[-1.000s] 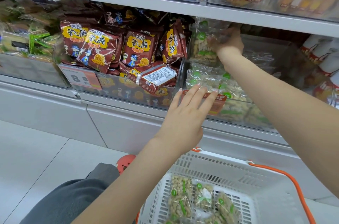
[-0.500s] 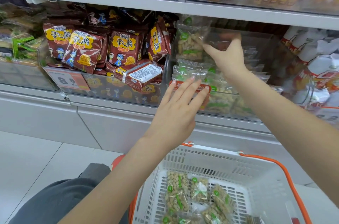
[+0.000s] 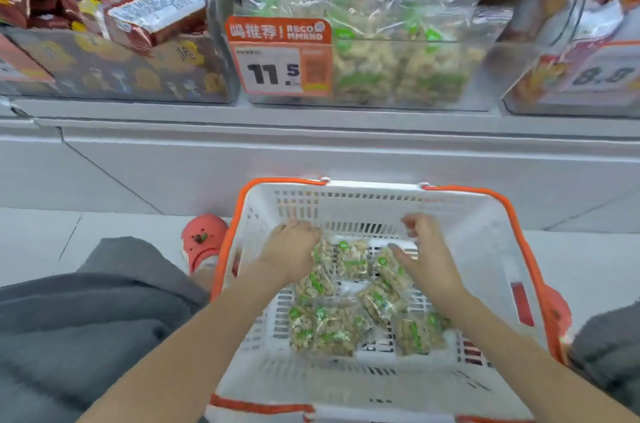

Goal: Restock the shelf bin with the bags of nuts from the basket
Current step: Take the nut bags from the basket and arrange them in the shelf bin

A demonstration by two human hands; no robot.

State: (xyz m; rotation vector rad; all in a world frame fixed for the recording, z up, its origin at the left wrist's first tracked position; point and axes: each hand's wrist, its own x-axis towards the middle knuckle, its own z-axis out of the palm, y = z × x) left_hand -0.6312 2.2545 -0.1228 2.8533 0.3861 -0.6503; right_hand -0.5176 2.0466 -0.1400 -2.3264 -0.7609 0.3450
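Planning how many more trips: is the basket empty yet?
Not empty. Several bags of nuts lie on the floor of the basket, with both hands reaching among them.

Open-topped basket (image 3: 485,225); shelf bin (image 3: 485,76) brimful, bags of nuts (image 3: 374,28) heaped above its front wall.

A white basket (image 3: 478,249) of hard slotted plastic is showing a smooth, slightly glossy finish, with orange plastic trim along its rim. The bags of nuts (image 3: 332,329) inside are glinting as thin, crinkled clear film. The shelf bin (image 3: 485,76) above is looking like clear glossy plastic, wearing a paper price tag (image 3: 280,59). Grey trousers (image 3: 86,318) are appearing as soft matt cloth. The floor (image 3: 34,242) is looking smooth and pale.
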